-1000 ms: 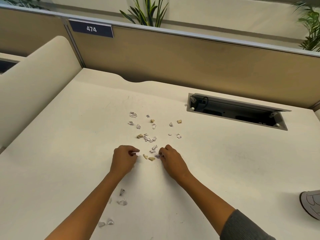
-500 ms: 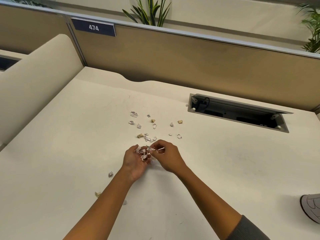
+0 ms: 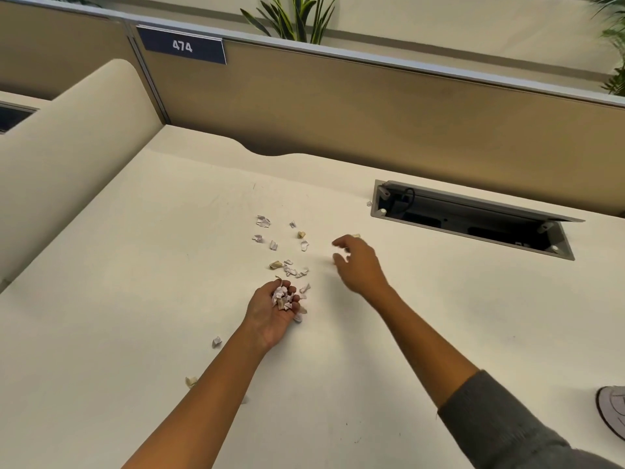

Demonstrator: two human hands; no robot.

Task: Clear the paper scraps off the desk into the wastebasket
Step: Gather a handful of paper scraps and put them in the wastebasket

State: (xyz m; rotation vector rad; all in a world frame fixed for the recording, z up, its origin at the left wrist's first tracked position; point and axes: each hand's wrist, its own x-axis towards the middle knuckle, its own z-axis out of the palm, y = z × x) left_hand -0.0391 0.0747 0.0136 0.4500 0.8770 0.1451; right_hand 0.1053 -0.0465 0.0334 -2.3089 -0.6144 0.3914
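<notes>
The cream, smooth-topped worktop (image 3: 135, 265) carries small torn white and tan paper scraps (image 3: 287, 252) scattered near its middle, with two stray scraps (image 3: 216, 341) nearer the front. A grey rectangular cable hatch (image 3: 473, 221) sits open, set into its far right.

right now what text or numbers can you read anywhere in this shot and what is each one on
"474": white digits on the dark blue plate fixed to the top of the partition.
Scraps cupped in the left hand: faint markings, too small to read.
Grey object at the right edge: pale lines, not legible.
No other text.
</notes>
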